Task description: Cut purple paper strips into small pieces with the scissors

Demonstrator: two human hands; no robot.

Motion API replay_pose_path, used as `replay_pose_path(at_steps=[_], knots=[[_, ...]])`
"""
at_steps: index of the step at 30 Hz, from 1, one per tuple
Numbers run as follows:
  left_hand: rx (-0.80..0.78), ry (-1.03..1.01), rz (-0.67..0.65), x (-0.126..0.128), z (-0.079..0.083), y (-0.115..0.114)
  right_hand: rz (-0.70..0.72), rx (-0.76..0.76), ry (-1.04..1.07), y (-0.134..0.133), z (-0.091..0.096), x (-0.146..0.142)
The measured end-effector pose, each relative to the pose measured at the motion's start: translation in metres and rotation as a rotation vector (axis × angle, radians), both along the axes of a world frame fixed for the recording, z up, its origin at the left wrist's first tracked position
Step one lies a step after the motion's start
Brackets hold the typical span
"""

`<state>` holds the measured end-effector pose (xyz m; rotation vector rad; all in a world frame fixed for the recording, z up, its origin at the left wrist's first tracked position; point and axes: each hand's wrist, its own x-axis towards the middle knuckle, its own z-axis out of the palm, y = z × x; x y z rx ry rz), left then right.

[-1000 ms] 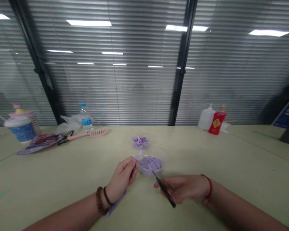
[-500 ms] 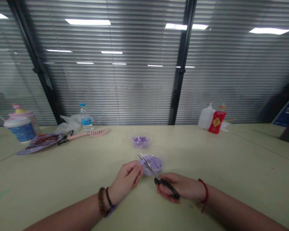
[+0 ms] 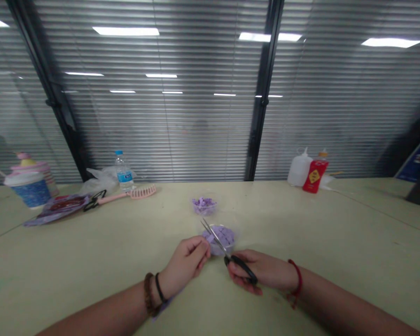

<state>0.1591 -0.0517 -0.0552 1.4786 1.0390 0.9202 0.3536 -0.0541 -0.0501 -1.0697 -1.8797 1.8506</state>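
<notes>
Slatted blinds (image 3: 203,107) behind, horizontal, ridged. Pale, smooth table (image 3: 301,242) in front. Left hand (image 3: 190,257): fingertips pinched together on strip (image 3: 210,238), just beside front tub (image 3: 217,251). Right hand (image 3: 252,268): fingers wrapped round black, looped handles of scissors (image 3: 227,257); slim, shiny metal blades slightly apart over front tub. Front tub: round, clear, holding flat purple pieces. Back tub (image 3: 205,212): smaller, clear, holding curly purple bits. Strip: thin, flat, purple; one end near blades, whether between them cannot tell; other trailing under left wrist.

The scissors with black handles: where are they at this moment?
In the head view, the scissors are below centre, slightly right, in the right hand, their blades seen across the nearer purple-filled bowl.
</notes>
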Motion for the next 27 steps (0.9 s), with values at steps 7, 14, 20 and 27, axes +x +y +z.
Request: replay_pose_path(at_steps=[7,14,20,27], knots=[[-0.002,0.025,0.067,-0.0051,0.0053,0.0024,-0.107,0.022,0.035,0.0012,-0.0024,-0.0010],[0.023,0.051,0.124,-0.0051,0.0040,0.0058,-0.188,0.031,0.038,0.0003,-0.0008,-0.0017],[0.016,0.006,0.195,-0.0057,0.0027,0.0070,-0.169,-0.024,0.082,-0.0010,0.0019,0.0038],[0.047,0.057,0.206,-0.0034,0.0026,0.0044,-0.007,-0.054,0.075,-0.0053,0.0052,0.0032]])
